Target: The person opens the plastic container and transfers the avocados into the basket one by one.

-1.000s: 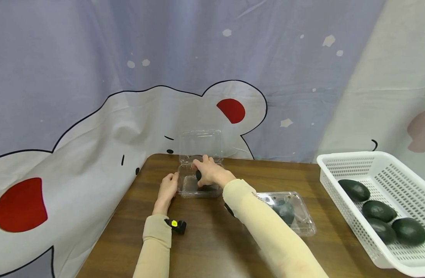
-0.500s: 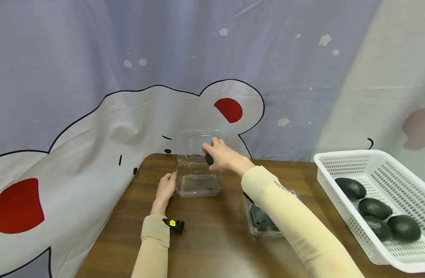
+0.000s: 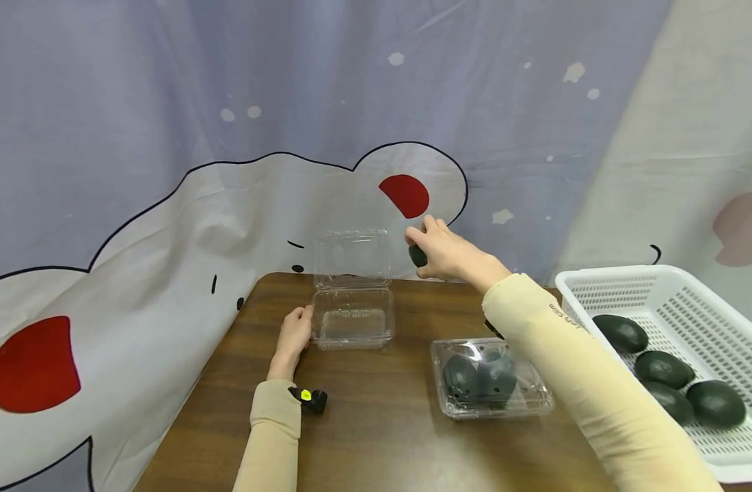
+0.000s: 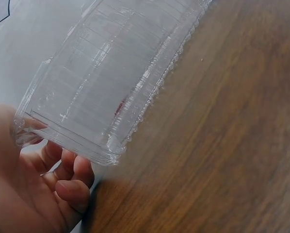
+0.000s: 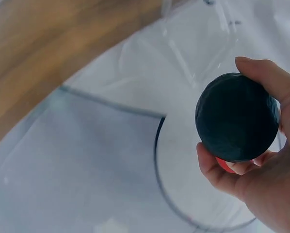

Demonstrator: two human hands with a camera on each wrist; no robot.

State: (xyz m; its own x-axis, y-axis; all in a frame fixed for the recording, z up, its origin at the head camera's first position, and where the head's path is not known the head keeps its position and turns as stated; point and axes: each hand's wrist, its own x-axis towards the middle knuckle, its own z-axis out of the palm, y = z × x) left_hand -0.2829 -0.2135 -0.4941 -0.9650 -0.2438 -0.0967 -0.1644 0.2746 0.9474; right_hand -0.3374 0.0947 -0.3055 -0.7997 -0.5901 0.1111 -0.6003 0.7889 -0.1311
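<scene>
My right hand grips a dark green avocado with thumb and fingers. It is raised at the table's back edge, to the right of an opened clear plastic clamshell container. That container has its lid standing up at the back and nothing in its base. At its left side is my left hand, holding the rim at the corner; the left wrist view shows the fingers curled beside the container's end wall. Further right, a closed clamshell has dark avocados inside, partly behind the right forearm in the head view.
A white perforated basket with several avocados stands at the right. The brown wooden table ends at the back against a printed curtain, which also runs along its left edge.
My right hand has lifted the avocado out of the opened container and carried it up and right. The left hand stays at the container's left side.
</scene>
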